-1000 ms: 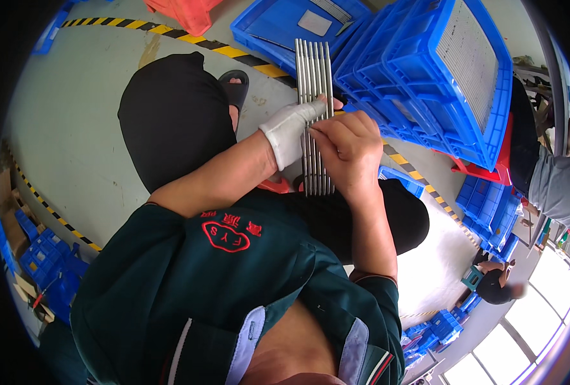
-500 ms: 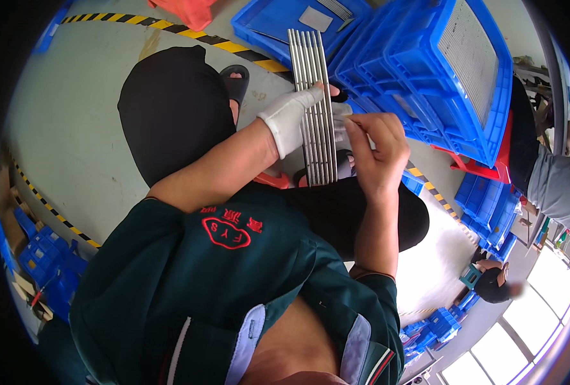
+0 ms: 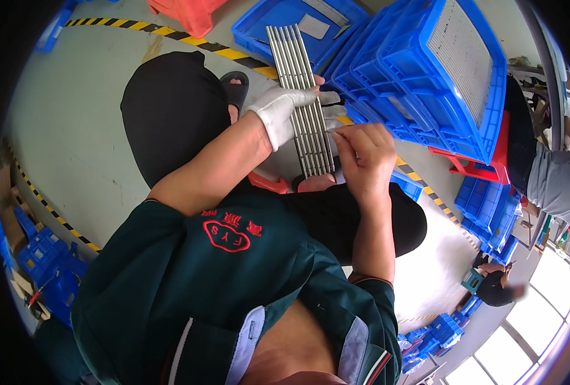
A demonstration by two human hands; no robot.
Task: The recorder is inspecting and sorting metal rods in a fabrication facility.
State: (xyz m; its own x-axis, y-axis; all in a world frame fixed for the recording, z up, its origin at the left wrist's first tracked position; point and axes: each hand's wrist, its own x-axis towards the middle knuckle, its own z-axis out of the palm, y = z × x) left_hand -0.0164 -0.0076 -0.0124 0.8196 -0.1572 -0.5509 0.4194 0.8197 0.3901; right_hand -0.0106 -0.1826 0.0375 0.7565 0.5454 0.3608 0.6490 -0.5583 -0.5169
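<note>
A row of several slim metal rods point(image 3: 303, 109), lying side by side and tilted slightly, is held in my left hand point(image 3: 280, 110). That hand wears a white glove with bare fingertips, its thumb across the front of the rods and its fingers behind them. My right hand point(image 3: 368, 157) is bare and curled just right of the rods. Its thumb and index finger are pinched together near the gloved fingers; whatever may be between them is too small to make out.
At the upper right, a stack of blue crates point(image 3: 420, 77) has rods in its top one, above a red stool point(image 3: 474, 163). Beyond my hands lies a blue tray point(image 3: 259, 27) holding a white card. Yellow-black tape point(image 3: 233, 54) crosses the floor. Another person point(image 3: 497, 287) sits at far right.
The rods and my left hand have shifted a little left, the rods tilting more. My right hand has moved slightly left and down, still pinched.
</note>
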